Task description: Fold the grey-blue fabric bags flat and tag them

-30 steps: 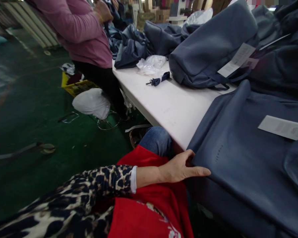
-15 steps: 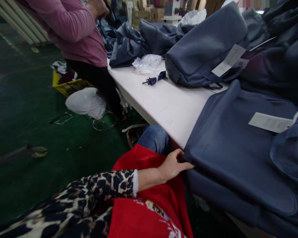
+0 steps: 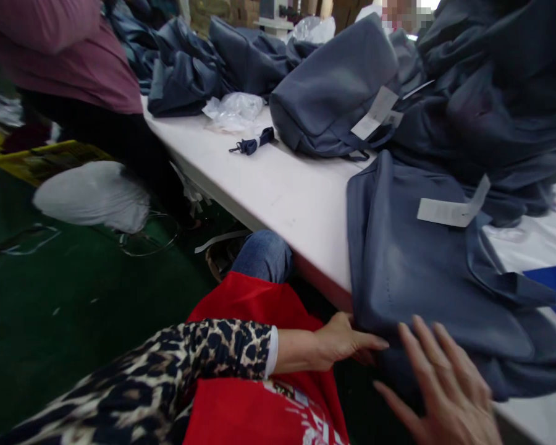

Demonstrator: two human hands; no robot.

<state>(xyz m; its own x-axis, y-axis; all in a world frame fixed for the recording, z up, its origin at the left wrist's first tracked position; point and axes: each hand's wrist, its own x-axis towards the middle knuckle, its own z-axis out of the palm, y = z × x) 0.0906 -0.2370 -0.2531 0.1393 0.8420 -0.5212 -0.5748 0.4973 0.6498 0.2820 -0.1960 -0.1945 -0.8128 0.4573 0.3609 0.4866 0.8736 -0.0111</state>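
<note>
A dark blue bag (image 3: 421,272) with a smooth flap and a white tag (image 3: 449,211) lies across the table's near edge. My left hand (image 3: 340,343) pinches its near left corner, thumb on the outside and the other fingers mostly hidden. Over the bag's near side, my right hand (image 3: 449,383) is open with its fingers spread; whether the fingertips touch the fabric I cannot tell. A strap (image 3: 514,287) stands up in a loop at the bag's right side.
Another tagged bag (image 3: 338,86) lies behind on the white table (image 3: 301,204), near a rolled strap with a hook (image 3: 254,142) and clear plastic (image 3: 236,111). More bags pile up at the right (image 3: 500,93). A person in pink (image 3: 74,55) stands left, beside a covered stool (image 3: 92,194).
My right hand has come into view over the bag. The bag has shifted and turned slightly, its strap now raised. The view has swung right; my left hand still pinches the corner.
</note>
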